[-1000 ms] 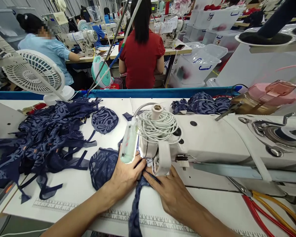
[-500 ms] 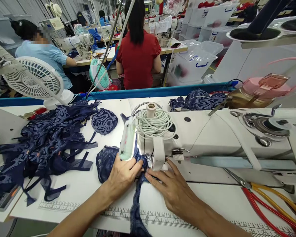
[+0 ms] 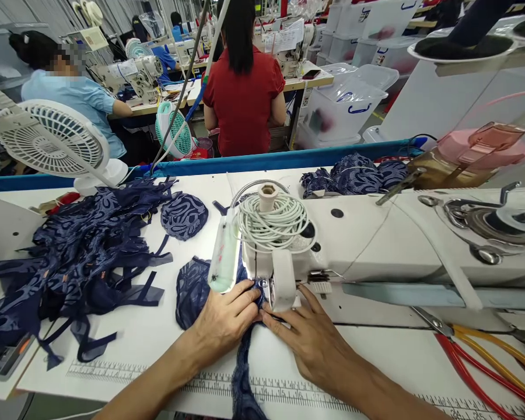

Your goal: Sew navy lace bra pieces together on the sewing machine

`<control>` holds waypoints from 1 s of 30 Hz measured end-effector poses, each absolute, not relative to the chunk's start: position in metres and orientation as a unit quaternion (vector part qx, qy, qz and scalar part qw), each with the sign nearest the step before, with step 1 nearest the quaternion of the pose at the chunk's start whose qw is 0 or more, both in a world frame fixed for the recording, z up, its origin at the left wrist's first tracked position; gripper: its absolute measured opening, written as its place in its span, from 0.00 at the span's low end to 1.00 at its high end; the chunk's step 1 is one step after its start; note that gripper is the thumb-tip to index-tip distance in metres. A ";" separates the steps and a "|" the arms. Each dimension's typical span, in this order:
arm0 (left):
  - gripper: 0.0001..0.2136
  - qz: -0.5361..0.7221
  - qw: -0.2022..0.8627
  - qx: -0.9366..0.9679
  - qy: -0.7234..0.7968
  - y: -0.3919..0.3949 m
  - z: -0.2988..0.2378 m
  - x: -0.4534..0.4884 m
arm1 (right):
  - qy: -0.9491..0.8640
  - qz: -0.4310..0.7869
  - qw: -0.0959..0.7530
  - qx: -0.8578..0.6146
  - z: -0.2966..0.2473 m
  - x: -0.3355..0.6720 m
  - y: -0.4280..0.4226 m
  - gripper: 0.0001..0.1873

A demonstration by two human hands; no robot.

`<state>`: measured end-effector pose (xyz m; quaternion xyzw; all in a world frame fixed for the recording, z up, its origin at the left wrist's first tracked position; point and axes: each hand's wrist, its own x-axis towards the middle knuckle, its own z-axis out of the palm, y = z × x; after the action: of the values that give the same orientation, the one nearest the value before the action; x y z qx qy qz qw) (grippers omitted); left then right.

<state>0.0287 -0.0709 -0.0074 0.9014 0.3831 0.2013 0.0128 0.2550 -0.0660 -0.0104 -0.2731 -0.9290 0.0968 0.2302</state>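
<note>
A navy lace bra piece lies under the head of a white sewing machine, its strip trailing toward me over the table's front edge. My left hand presses the fabric just left of the presser foot, fingers bent together on it. On the right of the needle area, my right hand has its thumb and index finger at the fabric's edge, with other fingers reaching behind the machine head. The machine partly hides those fingertips and the cloth between the hands.
A heap of navy lace pieces covers the table's left, beside a round lace cup. Red- and yellow-handled scissors lie at right. A white fan stands at back left. Two people sit at machines beyond the blue edge.
Both hands stay on the fabric at the presser foot. The left hand's fingers have drawn closer together, and the cup end of the fabric has shifted slightly right. The view has moved a little.
</note>
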 end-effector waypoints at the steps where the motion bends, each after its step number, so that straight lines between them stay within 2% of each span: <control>1: 0.03 0.192 0.010 0.904 0.383 -0.072 -0.007 0.029 | -0.928 0.098 0.233 -0.273 -0.010 0.255 -0.066 0.32; 10: 0.08 0.131 0.008 0.915 0.381 -0.061 0.006 0.026 | -0.930 0.091 0.214 -0.283 -0.016 0.254 -0.062 0.34; 13: 0.07 0.112 0.020 0.891 0.440 -0.059 0.014 0.039 | -0.928 0.092 0.202 -0.298 -0.014 0.251 -0.059 0.34; 16: 0.10 0.098 -0.034 0.840 0.532 -0.072 0.014 0.063 | -0.925 0.102 0.188 -0.314 -0.012 0.249 -0.058 0.31; 19: 0.09 0.127 -0.085 0.807 0.571 -0.088 0.004 0.072 | -0.924 0.102 0.196 -0.313 -0.013 0.251 -0.061 0.28; 22: 0.05 0.181 -0.048 0.806 0.562 -0.093 -0.001 0.058 | -0.928 0.089 0.202 -0.300 -0.014 0.253 -0.063 0.31; 24: 0.08 0.213 -0.023 0.815 0.538 -0.090 -0.001 0.047 | -0.929 0.080 0.204 -0.299 -0.013 0.252 -0.064 0.31; 28: 0.11 0.228 -0.023 0.846 0.481 -0.084 -0.002 0.045 | -0.926 0.084 0.218 -0.297 -0.010 0.250 -0.065 0.26; 30: 0.13 0.238 -0.011 0.841 0.486 -0.084 -0.006 0.047 | -0.926 0.091 0.220 -0.294 -0.009 0.251 -0.066 0.26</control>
<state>0.0468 -0.0836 -0.0062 0.8410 0.4856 0.2383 -0.0115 0.2507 -0.0658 -0.0088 -0.2943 -0.9257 0.0905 0.2199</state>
